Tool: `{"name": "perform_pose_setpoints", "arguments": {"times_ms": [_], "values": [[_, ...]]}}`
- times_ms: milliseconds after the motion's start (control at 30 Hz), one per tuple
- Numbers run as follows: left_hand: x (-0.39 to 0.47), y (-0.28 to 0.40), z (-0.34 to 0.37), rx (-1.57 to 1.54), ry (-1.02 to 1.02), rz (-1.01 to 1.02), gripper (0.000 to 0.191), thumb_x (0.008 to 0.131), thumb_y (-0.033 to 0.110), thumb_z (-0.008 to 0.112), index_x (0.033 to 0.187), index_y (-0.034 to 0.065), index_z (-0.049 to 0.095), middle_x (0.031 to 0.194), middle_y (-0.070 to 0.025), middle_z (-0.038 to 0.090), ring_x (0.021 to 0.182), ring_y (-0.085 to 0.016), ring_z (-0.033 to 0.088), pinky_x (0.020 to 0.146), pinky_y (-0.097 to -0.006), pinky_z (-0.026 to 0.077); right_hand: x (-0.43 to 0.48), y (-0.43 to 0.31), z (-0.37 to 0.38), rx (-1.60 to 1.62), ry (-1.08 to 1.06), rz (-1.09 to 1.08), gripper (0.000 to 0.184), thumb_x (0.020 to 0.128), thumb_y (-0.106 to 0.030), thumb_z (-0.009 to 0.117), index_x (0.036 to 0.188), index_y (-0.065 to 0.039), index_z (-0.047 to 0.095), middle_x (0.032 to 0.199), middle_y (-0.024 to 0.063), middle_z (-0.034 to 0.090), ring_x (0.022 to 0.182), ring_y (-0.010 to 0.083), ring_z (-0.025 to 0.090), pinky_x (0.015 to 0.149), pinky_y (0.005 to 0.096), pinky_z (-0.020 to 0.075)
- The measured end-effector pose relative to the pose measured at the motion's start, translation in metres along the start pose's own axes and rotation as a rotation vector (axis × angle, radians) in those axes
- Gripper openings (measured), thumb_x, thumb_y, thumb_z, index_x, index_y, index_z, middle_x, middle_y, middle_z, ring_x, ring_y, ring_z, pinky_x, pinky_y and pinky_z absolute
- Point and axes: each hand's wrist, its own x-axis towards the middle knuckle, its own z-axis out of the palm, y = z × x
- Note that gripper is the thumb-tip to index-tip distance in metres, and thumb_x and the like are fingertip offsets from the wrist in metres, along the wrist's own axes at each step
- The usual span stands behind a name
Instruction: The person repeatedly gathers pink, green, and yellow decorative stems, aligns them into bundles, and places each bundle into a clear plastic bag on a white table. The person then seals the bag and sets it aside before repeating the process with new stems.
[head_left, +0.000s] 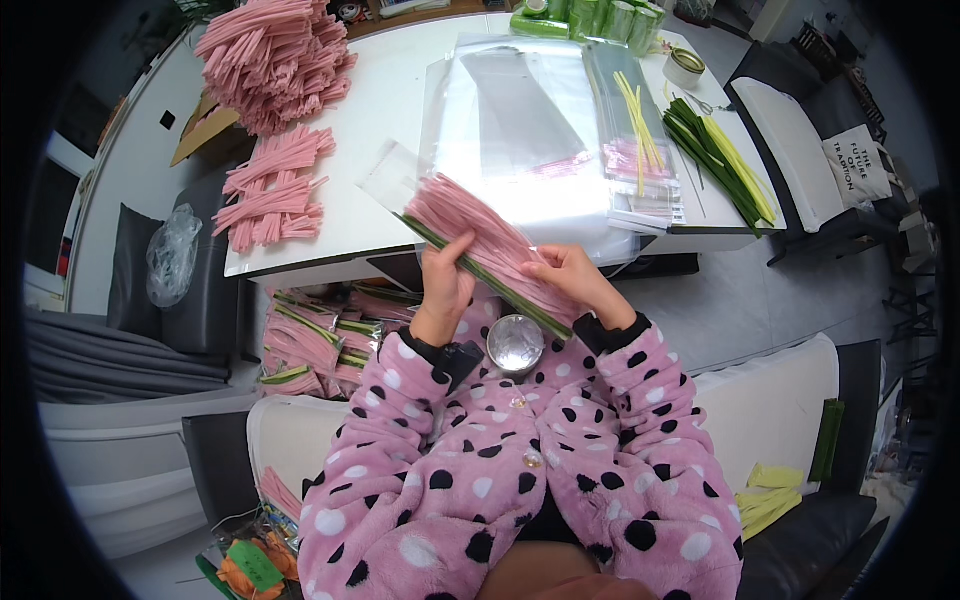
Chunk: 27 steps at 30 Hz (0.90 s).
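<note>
A transparent plastic bag, its flap (386, 176) sticking out at the upper left, holds a bundle of pink chenille stems (472, 217) with dark green stems (517, 300) along its lower edge. It slants down to the right between my hands, over my lap. My left hand (448, 277) grips the green-edged side, thumb on top. At the lower right part, my right hand (574, 277) pinches the bag between thumb and fingers. Just below the bundle, a round metallic-looking container (515, 343) sits near my lap.
Flat plastic bags (525, 120) cover the white table's middle. Pink stems rise in a pile (277, 60) and crossed bundles (274, 187) at left. Green stems (705, 161), scissors (701, 103) and a tape roll (684, 69) lie right. Filled bags (315, 337) lie below the table.
</note>
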Motion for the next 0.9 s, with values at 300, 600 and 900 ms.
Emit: {"name": "perform_pose_setpoints", "arguments": {"times_ms": [300,600,900], "values": [[-0.011,-0.016,-0.010,0.025,-0.121,0.013,0.042,0.081,-0.007,0.049,0.122,0.0014,0.044,0.118,-0.0174,0.052,0.114,-0.034,0.048,0.100,-0.0449,0.037,0.009,0.016,-0.012,-0.302,0.238,0.178,0.027,0.084,-0.022,0.060,0.083,0.005,0.063,0.063,0.0011,0.057,0.060,0.0063,0.046,0.054,0.0258,0.0402],[0.003,0.008,-0.010,-0.189,-0.023,0.003,0.044,0.082,-0.007,0.044,0.125,-0.0045,0.040,0.122,-0.0185,0.049,0.117,-0.034,0.046,0.104,-0.0450,0.034,-0.016,0.004,-0.035,-0.374,-0.042,0.150,0.027,0.079,-0.022,0.067,0.081,0.005,0.064,0.061,-0.0013,0.055,0.058,0.0052,0.045,0.051,0.0255,0.0394],[0.017,-0.006,-0.031,-0.147,0.205,-0.038,0.034,0.084,-0.002,0.050,0.117,-0.0062,0.046,0.114,-0.0156,0.055,0.107,-0.029,0.053,0.097,-0.0412,0.041,-0.019,0.015,-0.033,-0.262,-0.046,0.130,0.033,0.076,-0.022,0.071,0.095,0.003,0.061,0.072,0.0028,0.061,0.062,0.0063,0.050,0.055,0.0241,0.0414]]}}
